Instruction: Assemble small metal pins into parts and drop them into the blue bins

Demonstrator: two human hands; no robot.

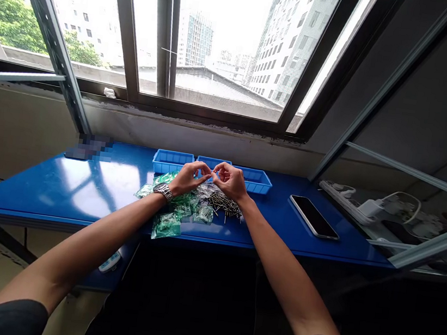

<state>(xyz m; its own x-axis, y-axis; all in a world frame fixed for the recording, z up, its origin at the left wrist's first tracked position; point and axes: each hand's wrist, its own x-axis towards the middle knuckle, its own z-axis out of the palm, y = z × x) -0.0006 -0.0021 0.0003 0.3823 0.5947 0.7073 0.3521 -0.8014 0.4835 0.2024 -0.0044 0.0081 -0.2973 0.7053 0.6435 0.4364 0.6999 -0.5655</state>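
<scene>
My left hand [188,179] and my right hand [229,182] hover above the middle of a glossy blue table [80,192], their fingertips pinched and almost meeting. Anything held between them is too small to tell. Below my hands lies a scatter of green-tinted plastic bags [167,226] holding small parts, next to a loose heap of thin dark metal pins [222,206]. Just beyond my fingers, several blue plastic trays [172,162] stand in a row against the wall. A metal wristwatch [163,192] circles my left wrist.
A black smartphone [314,217] lies face up on the table to the right. A white power strip [345,201] with a charger sits lower down beyond the table's right end. A pixelated patch [90,147] covers the far left corner. An open window stands behind the wall.
</scene>
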